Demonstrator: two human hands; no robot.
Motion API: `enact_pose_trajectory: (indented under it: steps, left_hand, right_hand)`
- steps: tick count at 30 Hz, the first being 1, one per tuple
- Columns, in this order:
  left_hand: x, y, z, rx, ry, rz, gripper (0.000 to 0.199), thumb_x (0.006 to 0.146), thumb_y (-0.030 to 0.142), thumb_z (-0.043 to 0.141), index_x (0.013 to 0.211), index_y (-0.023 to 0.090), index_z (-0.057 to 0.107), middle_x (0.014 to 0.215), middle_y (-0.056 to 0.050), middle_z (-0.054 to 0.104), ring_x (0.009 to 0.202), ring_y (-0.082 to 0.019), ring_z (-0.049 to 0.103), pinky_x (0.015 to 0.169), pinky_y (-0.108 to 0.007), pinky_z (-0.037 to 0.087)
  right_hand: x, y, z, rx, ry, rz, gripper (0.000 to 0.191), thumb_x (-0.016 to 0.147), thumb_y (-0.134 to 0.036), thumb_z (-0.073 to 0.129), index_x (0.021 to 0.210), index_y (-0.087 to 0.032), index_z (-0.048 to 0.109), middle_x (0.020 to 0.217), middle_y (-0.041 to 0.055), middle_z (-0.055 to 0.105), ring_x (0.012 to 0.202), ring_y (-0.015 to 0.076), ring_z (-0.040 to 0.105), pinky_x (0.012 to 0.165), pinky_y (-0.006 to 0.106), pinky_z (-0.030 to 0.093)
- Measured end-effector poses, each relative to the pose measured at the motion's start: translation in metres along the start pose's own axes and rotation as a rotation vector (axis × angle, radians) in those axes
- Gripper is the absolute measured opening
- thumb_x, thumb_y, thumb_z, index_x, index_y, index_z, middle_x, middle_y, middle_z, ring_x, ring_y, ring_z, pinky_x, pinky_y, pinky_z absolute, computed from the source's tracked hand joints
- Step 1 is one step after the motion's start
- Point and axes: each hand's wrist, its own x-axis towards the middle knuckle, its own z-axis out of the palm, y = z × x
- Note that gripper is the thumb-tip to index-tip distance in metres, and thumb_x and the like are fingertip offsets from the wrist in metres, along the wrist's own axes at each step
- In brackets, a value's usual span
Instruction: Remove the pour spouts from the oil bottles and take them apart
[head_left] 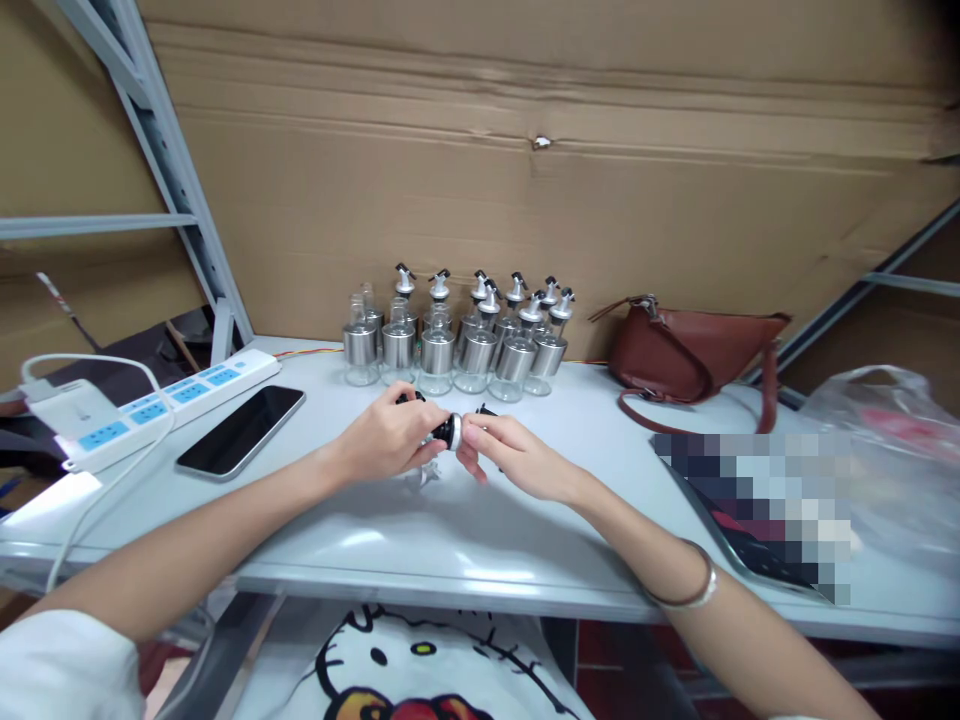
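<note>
Behind the bottle group point(437, 352), a tall brown cardboard wall point(525, 100), creased and with one small torn hole. Beneath the bottle group, and reaching out in front and to both sides, a pale grey table point(450, 540). Far left of the bottle group, a grey metal shelf frame point(176, 150).

In the bottle group itself, close-packed upright glass bottles with metal sleeves, some with open necks at the left and front, others topped with silver and black spouts point(489, 298).

Far right of the bottle group, a crumpled clear plastic bag point(892, 440). Nearer on that side, a brown leather bag point(697, 350) with its strap looped forward; in front of that, a flat dark-edged item point(731, 530) with a pixelated surface.

Left of the bottle group, a white power strip point(187, 395) with blue sockets, then, closer in, a dark-screened phone point(241, 432) lying flat.

Just in front of the bottle group, the left hand point(394, 430), curled round a black part with a silver ring point(454, 432). Beside it, the right hand point(521, 455), narrowed, with fingertips at the ring end. Below the left hand, a small silver piece point(429, 472), blurred.
</note>
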Motion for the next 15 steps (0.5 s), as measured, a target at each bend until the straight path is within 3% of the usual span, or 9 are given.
enact_pose_trajectory:
  steps: [9, 12, 15]
  left_hand:
    - [0.004, 0.004, -0.004, 0.036, 0.032, -0.007, 0.019, 0.096, 0.026, 0.022, 0.095, 0.019, 0.039, 0.064, 0.002, 0.064, 0.050, -0.013, 0.053, 0.071, -0.032, 0.038]
    - [0.007, 0.003, -0.007, 0.036, 0.052, -0.003, 0.023, 0.096, 0.027, 0.019, 0.090, 0.020, 0.040, 0.061, 0.003, 0.062, 0.047, -0.013, 0.049, 0.072, -0.033, 0.035]
    - [0.008, 0.002, -0.011, 0.037, 0.059, -0.010, 0.027, 0.096, 0.029, 0.018, 0.086, 0.020, 0.041, 0.057, 0.005, 0.059, 0.044, -0.012, 0.044, 0.070, -0.034, 0.033]
  right_hand:
    - [-0.003, -0.004, 0.009, -0.055, 0.000, -0.059, 0.047, 0.094, -0.058, 0.027, 0.073, -0.019, 0.043, 0.060, -0.0016, 0.052, 0.057, 0.0118, 0.051, 0.066, 0.026, 0.041]
    - [-0.003, -0.006, 0.014, -0.273, 0.086, -0.119, 0.047, 0.095, -0.056, 0.023, 0.069, -0.020, 0.038, 0.057, -0.0030, 0.046, 0.052, 0.0107, 0.042, 0.056, 0.024, 0.035]
    - [-0.001, -0.004, 0.016, -0.552, 0.192, -0.278, 0.045, 0.097, -0.051, 0.019, 0.069, -0.021, 0.037, 0.059, -0.0018, 0.044, 0.052, 0.0117, 0.037, 0.053, 0.025, 0.030]
